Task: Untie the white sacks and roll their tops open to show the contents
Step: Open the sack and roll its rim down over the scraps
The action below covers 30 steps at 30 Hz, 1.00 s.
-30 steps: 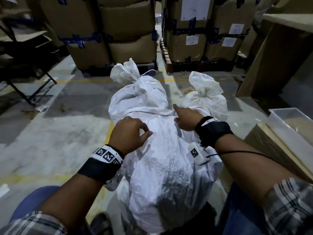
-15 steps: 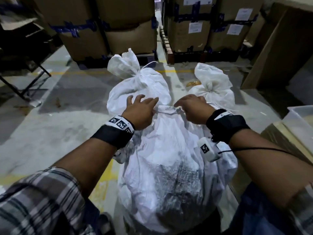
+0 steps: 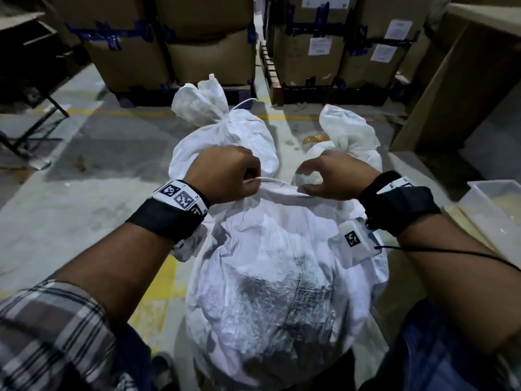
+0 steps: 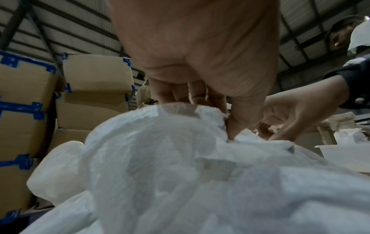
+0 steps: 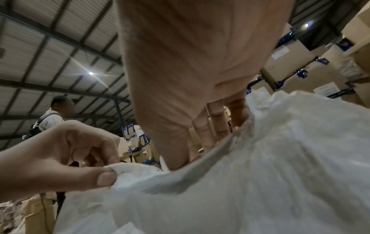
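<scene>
Now both hands' fingers pinch the near sack's top edge.

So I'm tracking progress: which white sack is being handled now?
The nearest sack: both hands pinch its top edge; the two behind stay knotted, untouched.

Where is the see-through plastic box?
In the head view the clear plastic tub sits at the far right edge, just right of the person's right hand and the near sack, resting on a cardboard box.
</scene>
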Each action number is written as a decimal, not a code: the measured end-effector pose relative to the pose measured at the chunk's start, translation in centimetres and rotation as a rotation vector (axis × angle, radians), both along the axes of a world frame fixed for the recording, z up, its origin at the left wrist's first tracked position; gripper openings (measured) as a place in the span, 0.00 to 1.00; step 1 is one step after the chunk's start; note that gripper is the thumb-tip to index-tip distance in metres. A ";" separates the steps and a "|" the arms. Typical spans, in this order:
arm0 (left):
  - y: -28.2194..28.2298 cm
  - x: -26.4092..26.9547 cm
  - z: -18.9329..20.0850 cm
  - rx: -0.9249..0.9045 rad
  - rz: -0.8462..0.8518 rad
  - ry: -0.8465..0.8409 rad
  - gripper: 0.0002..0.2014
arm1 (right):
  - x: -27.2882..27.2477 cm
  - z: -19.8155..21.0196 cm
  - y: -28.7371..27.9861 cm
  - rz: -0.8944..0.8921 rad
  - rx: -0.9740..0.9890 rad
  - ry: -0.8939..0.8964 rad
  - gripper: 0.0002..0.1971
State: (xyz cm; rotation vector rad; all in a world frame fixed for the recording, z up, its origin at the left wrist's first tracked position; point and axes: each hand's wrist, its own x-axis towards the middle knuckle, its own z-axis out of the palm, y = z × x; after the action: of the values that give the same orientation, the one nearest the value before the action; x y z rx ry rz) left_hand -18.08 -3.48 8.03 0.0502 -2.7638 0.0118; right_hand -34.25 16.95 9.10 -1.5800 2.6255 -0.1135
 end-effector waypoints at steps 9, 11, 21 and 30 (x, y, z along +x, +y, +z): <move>-0.8 3.2 2.7 -0.100 0.071 0.304 0.09 | 0.7 3.1 2.7 0.014 -0.162 -0.100 0.07; -1.0 3.6 3.0 -0.076 0.079 0.323 0.10 | 1.1 3.6 3.2 0.029 -0.145 -0.097 0.08; 0.6 3.8 2.5 0.409 -0.196 -0.013 0.27 | 4.5 1.8 5.2 0.087 -0.219 0.332 0.06; 2.3 2.9 1.8 0.289 -0.039 -0.089 0.19 | 6.1 2.1 6.0 0.077 -0.308 0.447 0.05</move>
State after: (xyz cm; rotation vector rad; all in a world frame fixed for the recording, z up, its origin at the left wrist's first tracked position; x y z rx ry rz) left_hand -15.17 -1.16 9.81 0.0735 -2.8325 -0.4053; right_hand -28.18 22.95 11.20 -2.0079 2.9875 -0.1883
